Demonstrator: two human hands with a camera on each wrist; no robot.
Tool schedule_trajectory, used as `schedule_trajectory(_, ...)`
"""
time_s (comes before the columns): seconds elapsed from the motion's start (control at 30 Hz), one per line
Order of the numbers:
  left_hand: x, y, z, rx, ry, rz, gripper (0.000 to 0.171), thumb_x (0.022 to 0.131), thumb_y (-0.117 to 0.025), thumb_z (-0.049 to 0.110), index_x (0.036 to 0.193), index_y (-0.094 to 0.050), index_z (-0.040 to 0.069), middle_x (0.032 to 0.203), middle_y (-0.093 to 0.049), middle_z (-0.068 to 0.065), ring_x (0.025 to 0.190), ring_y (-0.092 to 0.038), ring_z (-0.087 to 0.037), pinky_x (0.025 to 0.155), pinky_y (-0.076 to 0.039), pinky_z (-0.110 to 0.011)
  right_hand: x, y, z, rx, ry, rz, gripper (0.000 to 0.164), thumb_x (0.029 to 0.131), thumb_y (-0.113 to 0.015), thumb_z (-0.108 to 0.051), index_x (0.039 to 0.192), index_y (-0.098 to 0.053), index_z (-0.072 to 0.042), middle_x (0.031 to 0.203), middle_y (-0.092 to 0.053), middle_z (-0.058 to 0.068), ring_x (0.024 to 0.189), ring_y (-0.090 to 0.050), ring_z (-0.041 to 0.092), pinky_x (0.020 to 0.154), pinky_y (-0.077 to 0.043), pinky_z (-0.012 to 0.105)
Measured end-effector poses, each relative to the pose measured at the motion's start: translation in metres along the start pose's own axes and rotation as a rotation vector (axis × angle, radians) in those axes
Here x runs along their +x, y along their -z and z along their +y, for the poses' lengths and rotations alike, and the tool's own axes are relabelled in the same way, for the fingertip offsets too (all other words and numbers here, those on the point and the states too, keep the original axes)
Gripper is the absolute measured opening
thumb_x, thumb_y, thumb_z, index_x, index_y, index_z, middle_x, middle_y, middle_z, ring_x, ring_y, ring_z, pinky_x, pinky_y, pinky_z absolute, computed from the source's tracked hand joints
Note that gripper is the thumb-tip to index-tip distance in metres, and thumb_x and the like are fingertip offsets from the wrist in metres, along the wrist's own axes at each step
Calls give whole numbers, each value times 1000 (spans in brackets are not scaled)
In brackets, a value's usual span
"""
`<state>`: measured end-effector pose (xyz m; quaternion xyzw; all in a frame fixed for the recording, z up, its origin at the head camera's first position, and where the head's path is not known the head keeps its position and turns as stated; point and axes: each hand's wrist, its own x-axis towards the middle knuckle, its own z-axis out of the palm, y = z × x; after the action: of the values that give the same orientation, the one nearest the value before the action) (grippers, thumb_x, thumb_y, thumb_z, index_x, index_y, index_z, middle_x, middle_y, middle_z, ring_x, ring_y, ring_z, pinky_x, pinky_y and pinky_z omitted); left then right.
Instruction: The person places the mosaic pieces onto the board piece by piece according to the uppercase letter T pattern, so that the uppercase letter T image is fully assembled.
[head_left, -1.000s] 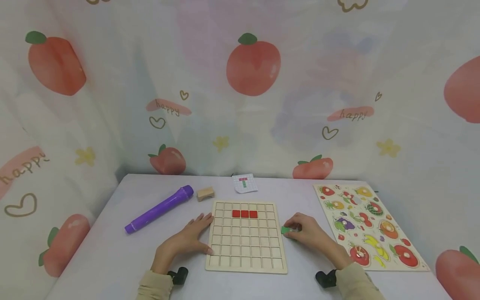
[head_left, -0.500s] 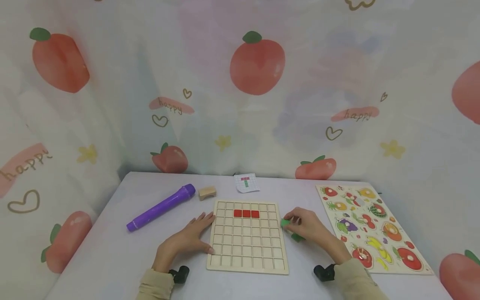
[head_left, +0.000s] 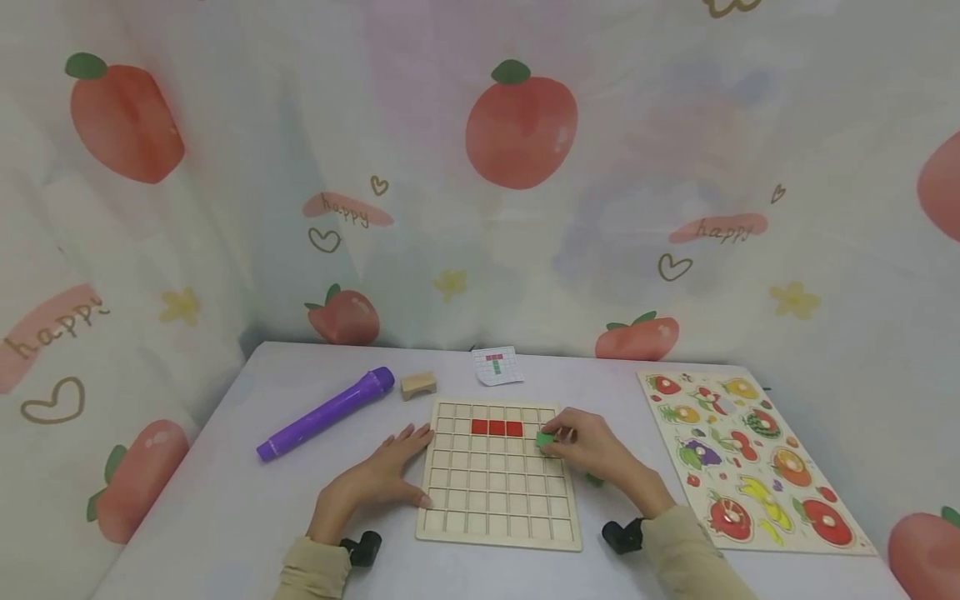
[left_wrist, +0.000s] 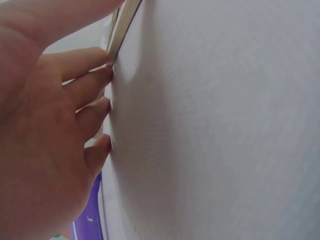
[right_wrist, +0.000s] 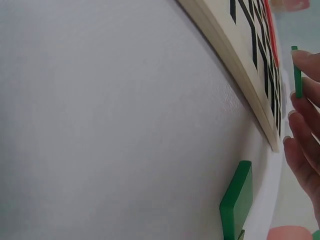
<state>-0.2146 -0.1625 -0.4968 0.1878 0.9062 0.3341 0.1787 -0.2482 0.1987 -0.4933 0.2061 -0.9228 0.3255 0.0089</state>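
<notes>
A wooden grid board lies mid-table, with three red square tiles in a row in its second row. My left hand rests at the board's left edge, fingers spread and straight, fingertips right at the rim. Between thumb and fingers, my right hand pinches a green square tile over the right part of the board. In the right wrist view this tile appears edge-on, above the board's surface. Another green tile lies on the table beside the board, partly hidden by my right hand in the head view.
A small paper card with a red and green T pattern lies behind the board. To the left are a purple microphone-shaped stick and a small wooden block. A fruit puzzle board lies on the right.
My right hand has lifted the green tile from beside the board and carried it left over the grid. Another green tile has come into sight beneath that hand. The left hand stays put.
</notes>
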Motion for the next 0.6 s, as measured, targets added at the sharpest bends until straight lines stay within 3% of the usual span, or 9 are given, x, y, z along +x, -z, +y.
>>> schedule_trajectory(0.6, 1, 0, -1, 1, -5, 0, 106, 74, -91, 27, 160, -33, 1, 170, -26, -15, 159, -13, -39, 131, -7, -57, 22, -18, -18, 70, 31, -94, 21, 86, -83, -17, 103, -77, -8, 93, -70, -1, 79, -57, 10, 67, -51, 21)
